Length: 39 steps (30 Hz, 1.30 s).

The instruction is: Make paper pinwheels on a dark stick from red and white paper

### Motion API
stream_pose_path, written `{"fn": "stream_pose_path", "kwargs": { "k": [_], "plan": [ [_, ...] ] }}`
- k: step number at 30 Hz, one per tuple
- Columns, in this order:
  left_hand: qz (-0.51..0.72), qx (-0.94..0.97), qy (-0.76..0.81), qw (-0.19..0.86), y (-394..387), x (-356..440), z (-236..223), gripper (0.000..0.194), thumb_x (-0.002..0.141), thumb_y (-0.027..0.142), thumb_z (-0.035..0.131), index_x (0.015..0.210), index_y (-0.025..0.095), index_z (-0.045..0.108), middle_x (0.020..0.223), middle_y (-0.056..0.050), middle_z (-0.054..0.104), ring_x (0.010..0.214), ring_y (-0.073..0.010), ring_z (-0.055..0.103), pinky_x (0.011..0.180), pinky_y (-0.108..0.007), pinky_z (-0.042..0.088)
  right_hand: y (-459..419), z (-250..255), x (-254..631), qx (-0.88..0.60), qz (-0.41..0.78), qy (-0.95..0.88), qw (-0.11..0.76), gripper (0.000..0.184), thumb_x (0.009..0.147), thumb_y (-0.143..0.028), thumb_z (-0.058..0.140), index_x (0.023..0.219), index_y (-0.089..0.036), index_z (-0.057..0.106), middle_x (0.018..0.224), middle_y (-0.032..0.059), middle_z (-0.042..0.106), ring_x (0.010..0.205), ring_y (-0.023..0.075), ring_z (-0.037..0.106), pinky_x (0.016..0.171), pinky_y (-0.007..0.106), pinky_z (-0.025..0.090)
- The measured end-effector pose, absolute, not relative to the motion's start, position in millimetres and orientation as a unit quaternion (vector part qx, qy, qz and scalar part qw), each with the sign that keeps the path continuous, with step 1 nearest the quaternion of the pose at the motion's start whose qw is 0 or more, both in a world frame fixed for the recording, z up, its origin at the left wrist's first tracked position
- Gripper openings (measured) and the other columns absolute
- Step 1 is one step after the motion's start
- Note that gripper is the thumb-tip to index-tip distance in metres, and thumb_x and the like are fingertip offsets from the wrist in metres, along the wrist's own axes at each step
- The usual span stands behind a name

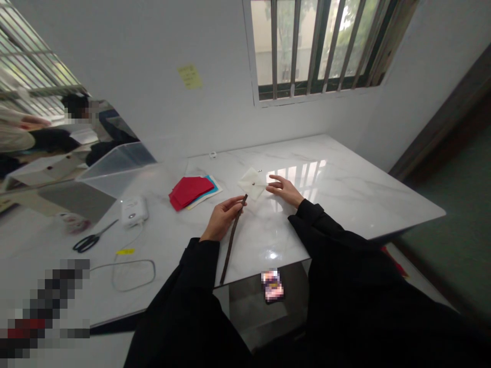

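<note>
My left hand (223, 219) is closed around the upper part of a long, thin dark brown stick (230, 247), which slants down to the table's front edge. Ahead of it lies a cream square sheet (251, 176), turned cornerwise, with a small dark spot at its middle. At the sheet's right corner, the thumb and fingertips of my right hand (284, 190) come together on it, the index finger raised slightly above. Whether the sheet is paper or cloth I cannot tell.
Left of the sheet lie red pieces (192, 190) over blue and cream ones. Farther left are a white corded device (134, 211), black-handled scissors (94, 241) and a clear plastic panel (117, 168). A phone (272, 286) lies below the table edge. People sit at far left.
</note>
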<state>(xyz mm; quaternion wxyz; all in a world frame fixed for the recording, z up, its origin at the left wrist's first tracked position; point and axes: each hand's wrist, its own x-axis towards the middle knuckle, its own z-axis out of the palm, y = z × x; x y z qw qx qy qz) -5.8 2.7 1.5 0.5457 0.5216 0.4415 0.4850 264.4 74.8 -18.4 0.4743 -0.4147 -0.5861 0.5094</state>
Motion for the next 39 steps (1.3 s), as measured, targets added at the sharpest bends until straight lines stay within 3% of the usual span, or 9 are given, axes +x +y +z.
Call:
{"fn": "stream_pose_path", "kwargs": {
  "k": [4,8,11,13,16,28,34,37,39],
  "plan": [
    [0.525,0.483,0.45,0.537,5,-6,4,0.059,0.065,0.045,0.096,0.114,0.016,0.08,0.108,-0.012,0.078,0.096,-0.0217,0.069,0.085,-0.033,0.052,72,-21,262,-0.494,0.376,-0.624,0.475,0.078,0.081,-0.042,0.079,0.149,-0.015,0.052,0.097,0.0059,0.076,0.091,0.0213,0.07,0.099,0.043,0.053],
    [0.506,0.493,0.446,0.548,3,-5,5,0.058,0.066,0.046,0.096,0.113,0.015,0.08,0.11,-0.013,0.078,0.1,-0.0239,0.069,0.086,-0.033,0.053,63,-17,252,-0.479,0.355,-0.658,0.459,0.081,0.082,-0.038,0.074,0.156,-0.017,0.047,0.078,-0.0037,0.07,0.074,0.0179,0.064,0.088,0.037,0.052],
    [0.512,0.486,0.446,0.55,3,-5,5,0.059,0.065,0.045,0.096,0.113,0.015,0.08,0.109,-0.013,0.078,0.1,-0.0233,0.07,0.086,-0.033,0.053,58,-11,248,-0.478,0.388,-0.692,0.379,0.045,0.093,-0.053,0.061,0.11,-0.015,0.077,0.063,-0.0016,0.061,0.065,0.0168,0.059,0.077,0.033,0.048],
    [0.52,0.481,0.446,0.547,3,-6,4,0.059,0.065,0.044,0.096,0.114,0.016,0.08,0.109,-0.012,0.078,0.098,-0.022,0.069,0.086,-0.032,0.053,58,-8,248,-0.488,0.388,-0.706,0.337,0.06,0.099,-0.06,0.046,0.068,-0.016,0.071,0.054,0.0012,0.054,0.06,0.016,0.055,0.073,0.033,0.044],
    [0.526,0.476,0.445,0.547,5,-7,3,0.058,0.065,0.043,0.096,0.114,0.015,0.08,0.108,-0.012,0.078,0.096,-0.0204,0.069,0.085,-0.031,0.053,60,-8,249,-0.51,0.355,-0.697,0.358,0.066,0.101,-0.059,0.04,0.052,-0.018,0.058,0.054,0.0025,0.053,0.059,0.0155,0.053,0.073,0.033,0.041],
    [0.527,0.462,0.441,0.561,6,-6,3,0.055,0.064,0.04,0.097,0.11,0.015,0.08,0.104,-0.012,0.078,0.097,-0.021,0.07,0.087,-0.033,0.052,62,-21,243,-0.518,0.333,-0.671,0.413,0.043,0.095,-0.058,0.054,0.102,-0.02,0.072,0.06,-0.0028,0.056,0.061,0.0176,0.053,0.071,0.031,0.041],
    [0.521,0.472,0.443,0.557,6,-6,3,0.057,0.064,0.042,0.097,0.111,0.015,0.08,0.106,-0.013,0.078,0.101,-0.0232,0.07,0.088,-0.033,0.053,63,-24,242,-0.521,0.376,-0.638,0.426,0.061,0.093,-0.058,0.062,0.137,-0.016,0.063,0.065,-0.0024,0.062,0.066,0.0181,0.058,0.074,0.032,0.046],
    [0.521,0.472,0.442,0.557,7,-7,2,0.059,0.063,0.043,0.098,0.112,0.016,0.08,0.107,-0.012,0.078,0.099,-0.0215,0.07,0.087,-0.031,0.052,62,-21,242,-0.459,0.449,-0.675,0.363,0.064,0.094,-0.073,0.051,0.092,-0.014,0.076,0.055,-0.0017,0.052,0.055,0.0144,0.049,0.065,0.031,0.043],
    [0.522,0.471,0.441,0.557,8,-8,1,0.058,0.064,0.043,0.098,0.112,0.016,0.08,0.107,-0.011,0.078,0.098,-0.0198,0.069,0.087,-0.03,0.052,62,-19,243,-0.422,0.461,-0.704,0.337,0.072,0.093,-0.079,0.046,0.06,-0.017,0.064,0.049,-0.0015,0.044,0.05,0.0123,0.042,0.062,0.031,0.039]
  ]
}}
